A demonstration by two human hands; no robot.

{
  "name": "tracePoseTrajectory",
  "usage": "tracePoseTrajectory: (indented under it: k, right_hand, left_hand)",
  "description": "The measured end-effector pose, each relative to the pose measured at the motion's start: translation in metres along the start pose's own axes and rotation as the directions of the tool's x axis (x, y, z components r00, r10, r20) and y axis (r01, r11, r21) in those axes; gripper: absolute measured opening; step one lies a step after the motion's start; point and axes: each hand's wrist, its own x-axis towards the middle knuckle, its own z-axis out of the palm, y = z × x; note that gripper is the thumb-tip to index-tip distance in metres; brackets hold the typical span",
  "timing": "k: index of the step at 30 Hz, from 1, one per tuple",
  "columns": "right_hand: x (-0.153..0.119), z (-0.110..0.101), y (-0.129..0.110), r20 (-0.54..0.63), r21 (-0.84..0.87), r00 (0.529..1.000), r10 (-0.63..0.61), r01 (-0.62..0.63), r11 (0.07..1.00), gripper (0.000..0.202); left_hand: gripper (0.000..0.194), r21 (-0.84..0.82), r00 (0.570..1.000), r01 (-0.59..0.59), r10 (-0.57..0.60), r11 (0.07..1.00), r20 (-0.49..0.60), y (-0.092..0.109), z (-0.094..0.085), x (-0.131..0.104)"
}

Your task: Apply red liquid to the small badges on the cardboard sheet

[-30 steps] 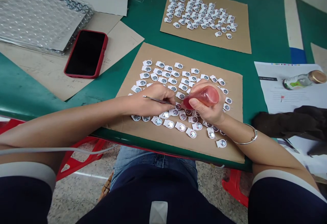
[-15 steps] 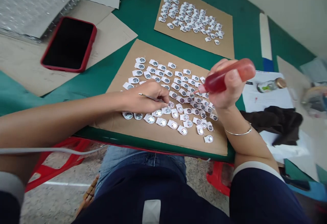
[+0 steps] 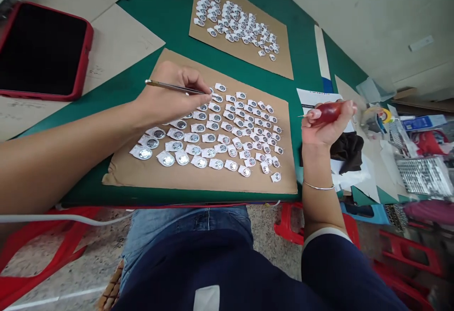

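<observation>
My left hand pinches slim metal tweezers, their tip low over the far rows of small white tabs. Each tab carries a round silvery disc; many lie in rows on a brown cardboard sheet. Some of them are hidden under my left hand. Beyond the sheet's right edge, my right hand is wrapped round a squeeze bottle of red liquid. The bottle lies nearly level, with its thin needle tip pointing left, apart from the tabs.
A second cardboard sheet with similar tabs lies farther back on the green table. At left rests a red-cased phone on brown paper. Dark cloth and printed paper lie at right. A white cable crosses the lower left.
My left hand has moved with the tweezers from the near middle tabs toward the far left rows. My right hand has drawn the bottle rightward off the tabs. The camera view has shifted.
</observation>
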Motion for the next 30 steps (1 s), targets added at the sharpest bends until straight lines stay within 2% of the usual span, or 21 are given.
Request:
tracePoseTrajectory:
  k: [2, 6, 8, 12, 14, 18, 24, 30]
  right_hand:
    - [0.005, -0.010, 0.007, -0.050, 0.023, 0.997, 0.065, -0.064, 0.998, 0.043]
    - [0.016, -0.024, 0.015, -0.060, 0.021, 0.993, 0.104, -0.103, 0.994, 0.047]
    - [0.021, -0.030, 0.017, -0.024, 0.060, 0.986, 0.164, -0.162, 0.985, 0.048]
    - [0.026, -0.042, 0.021, 0.099, 0.126, 0.946, 0.308, -0.319, 0.939, 0.042]
    - [0.028, -0.046, 0.023, 0.113, 0.117, 0.935, 0.335, -0.348, 0.930, 0.043]
    - [0.031, -0.047, 0.026, 0.092, 0.104, 0.938, 0.333, -0.342, 0.934, 0.045]
    - [0.028, -0.040, 0.022, 0.057, 0.119, 0.938, 0.342, -0.347, 0.930, 0.042]
    - [0.020, -0.036, 0.013, 0.069, 0.094, 0.941, 0.331, -0.336, 0.937, 0.046]
  left_hand:
    - [0.021, -0.004, 1.000, 0.019, -0.019, 1.000, -0.018, -0.001, -0.003, 0.001]
    - [0.030, 0.014, 0.997, 0.076, -0.076, 0.997, -0.013, 0.003, -0.011, 0.000]
    - [0.033, 0.001, 0.994, 0.111, -0.111, 0.994, -0.022, 0.003, -0.014, 0.000]
    - [0.027, -0.033, 0.974, 0.173, -0.176, 0.984, -0.144, -0.004, -0.012, 0.006]
    - [0.025, -0.029, 0.971, 0.160, -0.163, 0.987, -0.175, -0.011, -0.010, 0.009]
    - [0.026, -0.012, 0.982, 0.089, -0.089, 0.996, -0.166, -0.017, -0.011, 0.011]
    - [0.020, -0.109, 0.999, 0.048, -0.048, 0.993, 0.001, 0.008, -0.011, 0.003]
    - [0.018, -0.154, 0.984, 0.061, -0.033, 0.986, 0.176, 0.046, 0.013, -0.006]
